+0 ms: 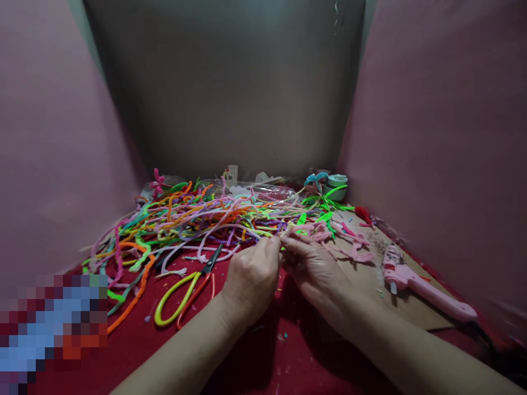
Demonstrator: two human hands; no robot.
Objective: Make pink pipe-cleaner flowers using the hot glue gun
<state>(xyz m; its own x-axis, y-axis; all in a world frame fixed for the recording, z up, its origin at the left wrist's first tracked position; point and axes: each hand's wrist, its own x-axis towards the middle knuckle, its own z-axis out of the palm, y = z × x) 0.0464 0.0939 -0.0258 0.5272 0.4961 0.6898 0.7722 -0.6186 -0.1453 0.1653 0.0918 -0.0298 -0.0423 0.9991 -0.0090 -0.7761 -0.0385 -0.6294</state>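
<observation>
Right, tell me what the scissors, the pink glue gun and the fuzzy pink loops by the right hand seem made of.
Scissors: handles look like smooth plastic, given their bright, even colour; blades dark, narrow, probably metal. Pink glue gun: probably moulded plastic, smooth and evenly coloured. Fuzzy pink loops: soft, matte pile suggests chenille; any wire core is hidden.

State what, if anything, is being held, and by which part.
It cannot be told: the left hand and right hand curl close together, hiding whatever they may pinch, and where.
</observation>
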